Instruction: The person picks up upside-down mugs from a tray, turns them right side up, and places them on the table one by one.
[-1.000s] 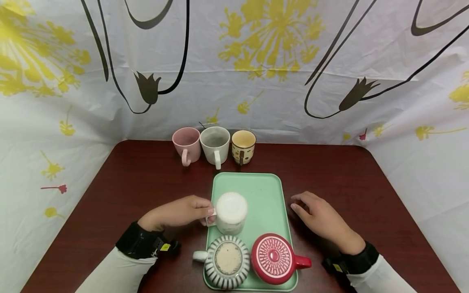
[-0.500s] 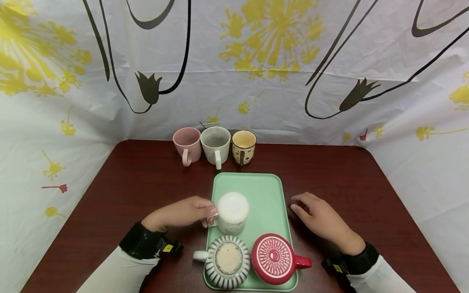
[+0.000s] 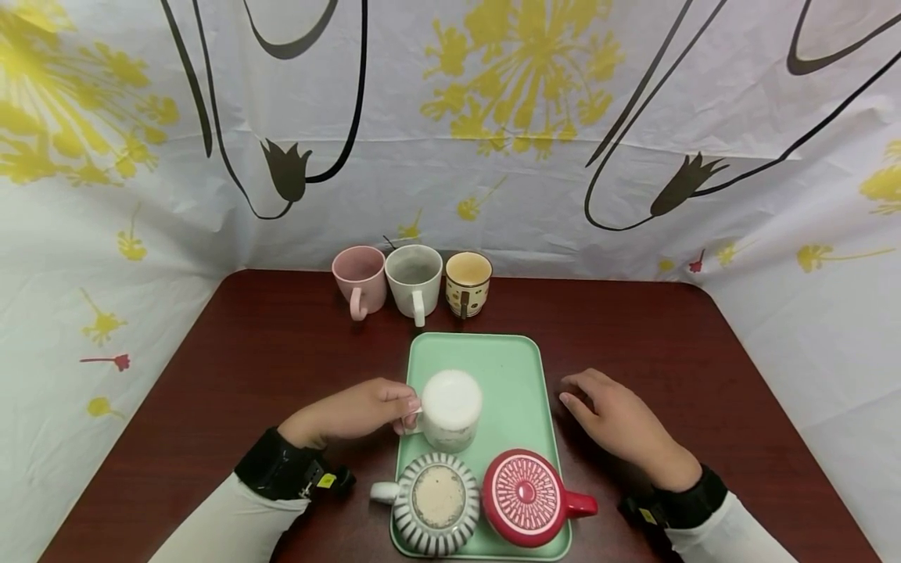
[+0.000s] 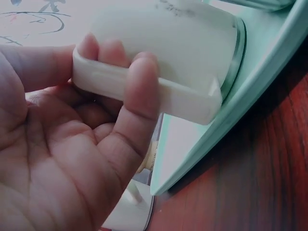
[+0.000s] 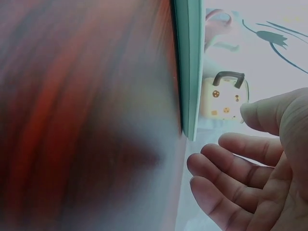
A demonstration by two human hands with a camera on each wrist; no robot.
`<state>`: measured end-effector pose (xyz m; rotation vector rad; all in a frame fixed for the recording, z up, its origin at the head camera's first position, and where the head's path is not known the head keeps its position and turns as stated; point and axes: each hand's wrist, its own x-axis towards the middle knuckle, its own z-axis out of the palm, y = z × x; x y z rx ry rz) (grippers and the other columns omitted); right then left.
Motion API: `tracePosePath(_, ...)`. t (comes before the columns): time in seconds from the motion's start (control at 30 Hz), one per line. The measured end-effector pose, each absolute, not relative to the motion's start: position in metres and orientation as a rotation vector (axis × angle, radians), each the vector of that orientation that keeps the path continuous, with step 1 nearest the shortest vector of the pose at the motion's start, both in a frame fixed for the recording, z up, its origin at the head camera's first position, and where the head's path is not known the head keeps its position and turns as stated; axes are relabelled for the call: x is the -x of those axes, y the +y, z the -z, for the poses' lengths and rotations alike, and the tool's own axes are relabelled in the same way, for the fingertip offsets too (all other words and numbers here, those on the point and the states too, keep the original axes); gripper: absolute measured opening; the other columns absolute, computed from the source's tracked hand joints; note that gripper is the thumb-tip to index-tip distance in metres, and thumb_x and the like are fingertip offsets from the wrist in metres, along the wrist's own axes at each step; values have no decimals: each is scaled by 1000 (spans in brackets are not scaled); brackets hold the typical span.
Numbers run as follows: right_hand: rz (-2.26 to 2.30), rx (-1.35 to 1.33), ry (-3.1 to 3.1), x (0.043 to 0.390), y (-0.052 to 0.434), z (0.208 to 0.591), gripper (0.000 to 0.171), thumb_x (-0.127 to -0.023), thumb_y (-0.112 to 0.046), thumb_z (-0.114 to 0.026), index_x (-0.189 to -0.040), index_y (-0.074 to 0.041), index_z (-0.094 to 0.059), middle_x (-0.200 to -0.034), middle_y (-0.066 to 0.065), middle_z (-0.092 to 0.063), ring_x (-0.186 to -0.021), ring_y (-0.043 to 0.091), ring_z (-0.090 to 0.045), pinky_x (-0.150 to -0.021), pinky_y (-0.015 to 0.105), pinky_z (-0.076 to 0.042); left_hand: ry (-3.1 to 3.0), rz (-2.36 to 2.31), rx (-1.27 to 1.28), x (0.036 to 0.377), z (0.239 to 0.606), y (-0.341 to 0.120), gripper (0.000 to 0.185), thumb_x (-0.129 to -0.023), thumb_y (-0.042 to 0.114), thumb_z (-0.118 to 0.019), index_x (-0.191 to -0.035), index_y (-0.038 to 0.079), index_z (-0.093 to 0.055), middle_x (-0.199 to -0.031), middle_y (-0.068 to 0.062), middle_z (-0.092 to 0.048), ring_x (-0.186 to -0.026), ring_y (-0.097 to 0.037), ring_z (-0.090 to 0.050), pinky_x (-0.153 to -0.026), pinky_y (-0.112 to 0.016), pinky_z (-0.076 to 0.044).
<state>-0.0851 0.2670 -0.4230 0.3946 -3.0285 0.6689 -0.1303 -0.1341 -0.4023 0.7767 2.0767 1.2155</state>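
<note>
My left hand [image 3: 362, 410] grips the handle of a white mug [image 3: 452, 408], which is upside down over the left side of a green tray [image 3: 503, 367]. In the left wrist view, fingers curl through the mug's handle [image 4: 185, 98], and its rim is right at the tray surface. Below it on the tray, a grey-and-white striped mug [image 3: 436, 504] and a red mug [image 3: 524, 496] are turned bottom up, handles pointing outward left and right. My right hand [image 3: 622, 422] rests on the table right of the tray, fingers loosely bent, holding nothing.
Behind the tray stand three upright mugs in a row: a pink one [image 3: 359, 280], a pale grey-white one [image 3: 414, 281] and a yellow spotted one [image 3: 468, 283]. The dark red-brown table [image 3: 619, 320] meets a patterned white cloth [image 3: 535, 195] at its back edge.
The left hand has shifted the white mug slightly to the right over the tray. My right hand and the other mugs stay in place.
</note>
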Motion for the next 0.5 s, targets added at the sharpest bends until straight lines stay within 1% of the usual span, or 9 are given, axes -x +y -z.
tracePosePath(0.17, -635, -407, -3017, 85, 267, 423, 28, -102, -26, -67, -124, -8, -70, -117, 6, -70, -103, 23, -70, -87, 49, -58, 2065, -1287, -744, 130, 400, -133, 35, -112, 22, -45, -92, 3, -67, -90, -6, -65, -86, -18, -65, -84, -31, -56)
tracePosePath(0.33, -622, -408, -3017, 86, 268, 424, 29, -102, -27, -67, -125, -9, -70, -117, 6, -70, -103, 22, -70, -87, 49, -58, 2013, -1381, -724, 130, 392, -131, 36, -113, 22, -42, -93, 0, -64, -90, -5, -63, -87, -18, -62, -84, -33, -55)
tracePosePath(0.4, -622, -408, -3015, 86, 268, 424, 29, -102, -26, -67, -124, -8, -70, -117, 6, -70, -103, 22, -70, -87, 48, -58, 1988, -1410, -731, 130, 388, -130, 38, -113, 22, -41, -93, -2, -63, -90, -7, -63, -86, -19, -62, -83, -34, -55)
tracePosePath(0.5, -630, -408, -3015, 86, 268, 424, 29, -102, -26, -67, -124, -8, -70, -117, 6, -70, -103, 22, -70, -87, 49, -58, 1940, -1470, -712, 131, 382, -127, 40, -113, 23, -40, -93, -4, -61, -89, -6, -62, -84, -17, -61, -81, -31, -54)
